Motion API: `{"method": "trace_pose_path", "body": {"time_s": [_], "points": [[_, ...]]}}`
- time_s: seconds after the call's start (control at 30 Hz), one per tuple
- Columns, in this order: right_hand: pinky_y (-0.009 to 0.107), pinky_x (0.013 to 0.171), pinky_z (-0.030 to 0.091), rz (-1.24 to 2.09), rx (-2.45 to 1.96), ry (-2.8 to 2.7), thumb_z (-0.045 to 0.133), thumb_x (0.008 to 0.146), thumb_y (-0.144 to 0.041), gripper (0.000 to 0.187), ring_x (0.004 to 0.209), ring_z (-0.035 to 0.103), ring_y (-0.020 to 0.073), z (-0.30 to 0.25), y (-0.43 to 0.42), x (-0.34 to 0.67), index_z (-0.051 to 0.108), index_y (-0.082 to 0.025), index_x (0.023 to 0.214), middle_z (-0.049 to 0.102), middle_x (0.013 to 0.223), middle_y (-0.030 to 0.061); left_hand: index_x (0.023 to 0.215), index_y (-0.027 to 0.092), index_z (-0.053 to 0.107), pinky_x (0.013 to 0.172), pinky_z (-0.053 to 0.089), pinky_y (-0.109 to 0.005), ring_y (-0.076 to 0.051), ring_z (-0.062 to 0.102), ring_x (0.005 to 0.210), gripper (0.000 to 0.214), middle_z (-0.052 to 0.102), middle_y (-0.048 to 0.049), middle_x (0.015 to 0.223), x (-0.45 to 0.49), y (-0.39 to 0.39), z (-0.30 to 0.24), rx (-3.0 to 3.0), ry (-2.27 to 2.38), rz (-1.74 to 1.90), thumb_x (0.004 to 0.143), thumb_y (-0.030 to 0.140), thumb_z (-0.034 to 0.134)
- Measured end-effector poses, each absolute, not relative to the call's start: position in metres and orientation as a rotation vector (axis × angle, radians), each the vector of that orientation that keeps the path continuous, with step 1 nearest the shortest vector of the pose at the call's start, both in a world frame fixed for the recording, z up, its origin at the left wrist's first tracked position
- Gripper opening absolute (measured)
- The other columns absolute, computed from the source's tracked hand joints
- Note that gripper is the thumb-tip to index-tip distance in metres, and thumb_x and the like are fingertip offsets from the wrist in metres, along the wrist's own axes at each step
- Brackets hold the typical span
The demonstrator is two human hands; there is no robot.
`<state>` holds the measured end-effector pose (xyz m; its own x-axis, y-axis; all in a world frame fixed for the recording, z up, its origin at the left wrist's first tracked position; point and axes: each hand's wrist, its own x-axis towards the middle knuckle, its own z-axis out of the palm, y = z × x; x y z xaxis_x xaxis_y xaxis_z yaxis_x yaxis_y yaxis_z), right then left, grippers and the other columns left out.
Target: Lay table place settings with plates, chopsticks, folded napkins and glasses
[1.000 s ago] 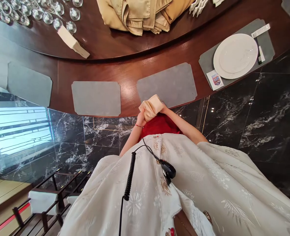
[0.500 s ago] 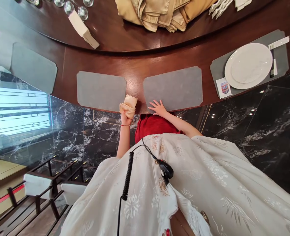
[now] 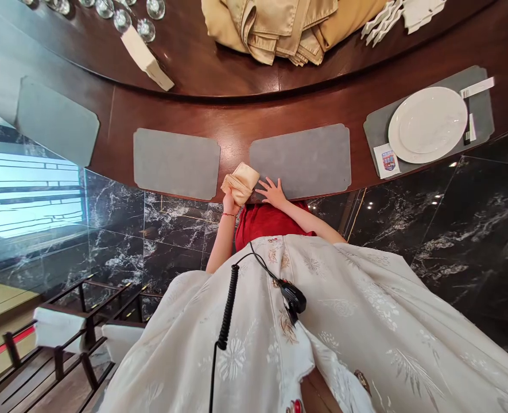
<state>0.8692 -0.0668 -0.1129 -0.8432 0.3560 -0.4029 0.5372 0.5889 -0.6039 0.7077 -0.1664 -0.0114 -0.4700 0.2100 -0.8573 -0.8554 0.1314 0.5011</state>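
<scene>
- Head view, far left: stemmed glasses stand on a dark wooden round top, beyond the curved edge of the bench.
- Two grey placemats lie bare on the bench, one on each side of my hands.
- My left grip, a red thread around its wrist, is closed on a folded tan napkin, held up at the bench's near edge between the mats.
- My right grip is empty, fingers spread wide, palm down, just beside the napkin and over the right mat's lower edge.
- Beyond, a pile of tan napkins sits on the round top.
- Far right, a white plate rests on a grey placemat, a small printed card at its edge.
</scene>
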Motion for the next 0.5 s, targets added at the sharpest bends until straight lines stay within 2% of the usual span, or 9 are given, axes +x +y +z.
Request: {"method": "trace_pose_path", "body": {"time_s": [0.07, 0.13, 0.2, 0.27, 0.33, 0.43, 0.5], "points": [[0.078, 0.126, 0.005, -1.306, 0.875, 2.525, 0.078, 0.091, -0.037, 0.040, 0.159, 0.029, 0.0404, -0.113, -0.065, 0.866, 0.076, -0.029, 0.130, 0.055, 0.160, 0.0115, 0.133, 0.016, 0.068, 0.109, 0.057, -0.032, -0.022, 0.069, 0.130, 0.035, 0.078, -0.0108, 0.121, 0.710, -0.161, -0.016, -0.633, 1.564, 1.486, 0.109, 0.033, 0.049], [0.070, 0.127, 0.023, -1.609, 1.150, 2.348, 0.070, 0.096, -0.044, 0.030, 0.148, 0.046, 0.0380, -0.113, -0.058, 0.863, 0.080, -0.023, 0.115, 0.070, 0.138, 0.0128, 0.129, 0.016, 0.070, 0.111, 0.056, -0.032, -0.022, 0.068, 0.131, 0.031, 0.078, -0.0104, 0.123, 0.714, -0.155, -0.022, -0.558, 1.598, 1.476, 0.108, 0.030, 0.053], [0.059, 0.117, 0.046, -1.974, 1.460, 1.980, 0.061, 0.100, -0.054, 0.038, 0.130, 0.062, 0.0342, -0.112, -0.048, 0.864, 0.079, -0.020, 0.104, 0.078, 0.113, 0.0106, 0.123, 0.018, 0.072, 0.111, 0.054, -0.031, -0.022, 0.067, 0.131, 0.025, 0.078, -0.0090, 0.123, 0.720, -0.148, -0.032, -0.459, 1.604, 1.464, 0.105, 0.028, 0.058], [0.051, 0.103, 0.059, -2.307, 1.627, 1.507, 0.059, 0.098, -0.063, 0.046, 0.113, 0.071, 0.0301, -0.110, -0.035, 0.872, 0.076, -0.020, 0.100, 0.078, 0.097, 0.0076, 0.118, 0.020, 0.072, 0.112, 0.052, -0.029, -0.020, 0.066, 0.132, 0.020, 0.078, -0.0078, 0.123, 0.728, -0.139, -0.044, -0.390, 1.607, 1.453, 0.102, 0.025, 0.062], [0.044, 0.093, 0.063, -2.517, 1.650, 1.139, 0.070, 0.092, -0.063, 0.043, 0.102, 0.074, 0.0261, -0.107, -0.024, 0.888, 0.073, -0.021, 0.099, 0.078, 0.091, 0.0061, 0.117, 0.020, 0.072, 0.113, 0.050, -0.028, -0.018, 0.065, 0.132, 0.019, 0.077, -0.0080, 0.124, 0.739, -0.130, -0.057, -0.378, 1.610, 1.419, 0.100, 0.024, 0.066], [0.037, 0.089, 0.063, -2.564, 1.719, 0.975, 0.090, 0.077, -0.041, 0.035, 0.089, 0.073, 0.0197, -0.110, -0.019, 0.913, 0.070, -0.020, 0.097, 0.078, 0.091, 0.0040, 0.112, 0.018, 0.070, 0.115, 0.047, -0.030, -0.018, 0.065, 0.130, 0.016, 0.077, -0.0101, 0.123, 0.754, -0.118, -0.074, -0.391, 1.623, 1.325, 0.097, 0.023, 0.070], [0.034, 0.090, 0.062, -2.496, 1.814, 1.041, 0.094, 0.068, -0.027, 0.038, 0.083, 0.070, 0.0163, -0.119, -0.024, 0.926, 0.068, -0.019, 0.094, 0.077, 0.089, 0.0016, 0.101, 0.017, 0.070, 0.116, 0.045, -0.031, -0.021, 0.065, 0.131, 0.008, 0.077, -0.0125, 0.120, 0.761, -0.113, -0.081, -0.344, 1.736, 1.203, 0.095, 0.022, 0.072]]}}
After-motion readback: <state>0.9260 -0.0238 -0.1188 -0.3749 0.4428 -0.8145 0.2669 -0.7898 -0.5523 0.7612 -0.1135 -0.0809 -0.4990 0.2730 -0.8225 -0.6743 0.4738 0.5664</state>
